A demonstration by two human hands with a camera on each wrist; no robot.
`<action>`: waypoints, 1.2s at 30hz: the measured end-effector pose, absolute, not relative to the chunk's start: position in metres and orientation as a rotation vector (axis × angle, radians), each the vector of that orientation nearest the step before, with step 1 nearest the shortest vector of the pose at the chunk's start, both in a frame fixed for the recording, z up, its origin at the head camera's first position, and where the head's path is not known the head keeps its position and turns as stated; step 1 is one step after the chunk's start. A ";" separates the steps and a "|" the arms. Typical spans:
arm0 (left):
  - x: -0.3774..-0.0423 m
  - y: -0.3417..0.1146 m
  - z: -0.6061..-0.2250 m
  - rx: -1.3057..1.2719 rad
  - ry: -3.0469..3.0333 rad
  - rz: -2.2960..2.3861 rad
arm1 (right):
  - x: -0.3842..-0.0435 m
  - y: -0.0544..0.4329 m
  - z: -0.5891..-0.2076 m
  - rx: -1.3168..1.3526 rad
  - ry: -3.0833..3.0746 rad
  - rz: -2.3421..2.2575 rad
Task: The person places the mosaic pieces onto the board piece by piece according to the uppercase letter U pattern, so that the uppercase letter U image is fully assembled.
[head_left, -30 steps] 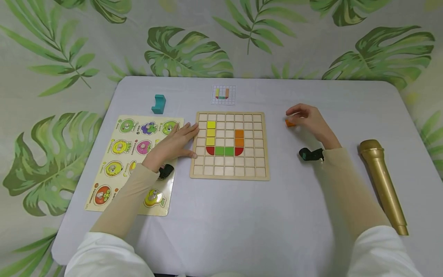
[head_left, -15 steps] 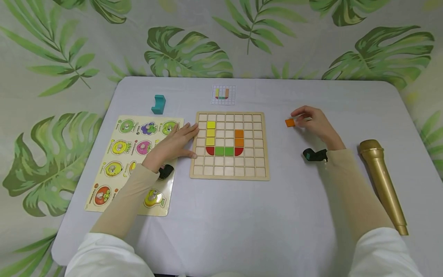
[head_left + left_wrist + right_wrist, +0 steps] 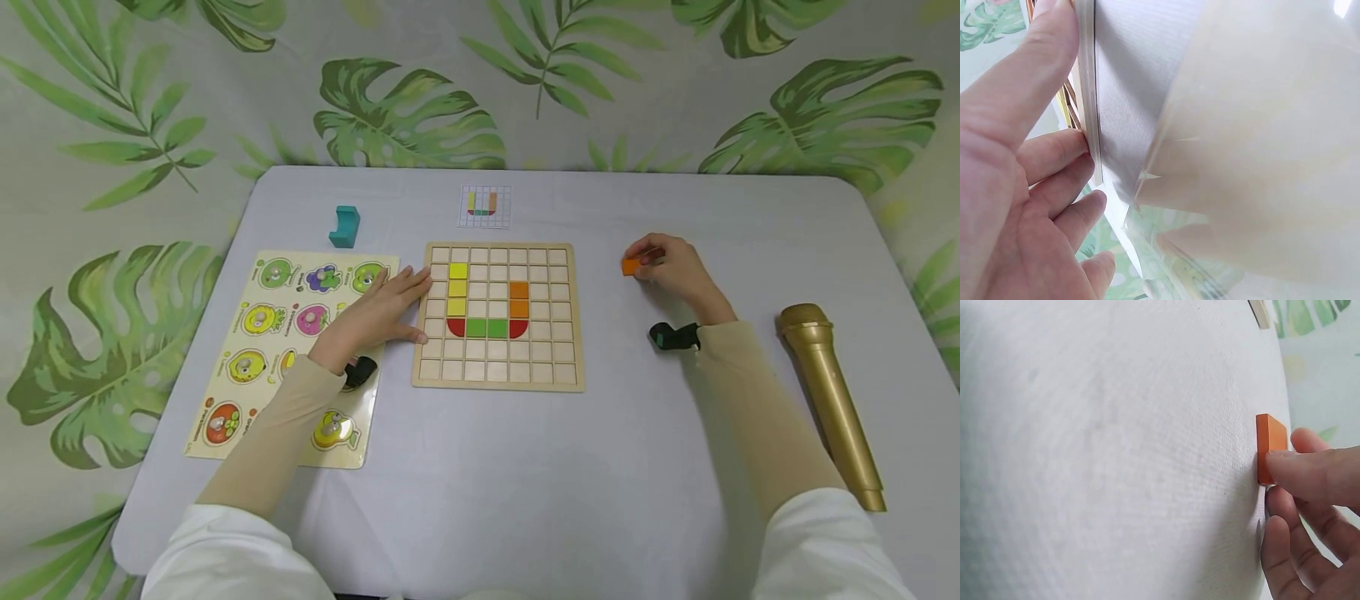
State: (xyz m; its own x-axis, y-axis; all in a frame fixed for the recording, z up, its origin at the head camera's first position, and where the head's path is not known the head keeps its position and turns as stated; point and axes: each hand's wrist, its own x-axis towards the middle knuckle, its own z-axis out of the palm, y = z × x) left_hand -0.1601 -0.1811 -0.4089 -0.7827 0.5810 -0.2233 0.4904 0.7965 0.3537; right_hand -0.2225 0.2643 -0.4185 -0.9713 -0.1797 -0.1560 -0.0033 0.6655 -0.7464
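My left hand [image 3: 377, 313] rests with fairly straight fingers against the left edge of a wooden grid board [image 3: 498, 387]. In the left wrist view its thumb and fingertips touch the board's side. On the board lie yellow tiles [image 3: 457, 287], green tiles [image 3: 486, 327], red rounded tiles [image 3: 456, 327] and orange tiles [image 3: 518, 299] in a U shape. To the right of the board, my right hand [image 3: 678, 268] pinches a loose orange square tile [image 3: 1264, 439] between thumb and fingers. That tile is at the tabletop, its far side hidden by the hand.
A small card [image 3: 484, 219] with a printed U pattern lies behind the board. A teal C-shaped block [image 3: 346, 227] stands at the back left. Under my left forearm lies a fruit puzzle board [image 3: 225, 358]. A gold microphone [image 3: 832, 400] lies at the right.
My right hand drew back slightly from the orange tile, then came left again and now has its fingers on it. The tile shifted slightly. The left hand has stayed put.
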 end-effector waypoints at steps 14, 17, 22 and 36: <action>-0.160 -0.181 -0.409 0.813 2.666 0.394 | -0.218 0.261 -0.414 -0.251 2.594 -1.305; -0.160 -0.181 -0.409 0.818 2.665 0.394 | -0.218 0.254 -0.413 -0.296 2.555 -1.383; -0.160 -0.181 -0.409 0.821 2.662 0.392 | -0.221 0.237 -0.411 -0.364 2.474 -1.477; -0.161 -0.182 -0.409 0.820 2.662 0.394 | -0.237 0.160 -0.411 -0.522 2.418 -1.356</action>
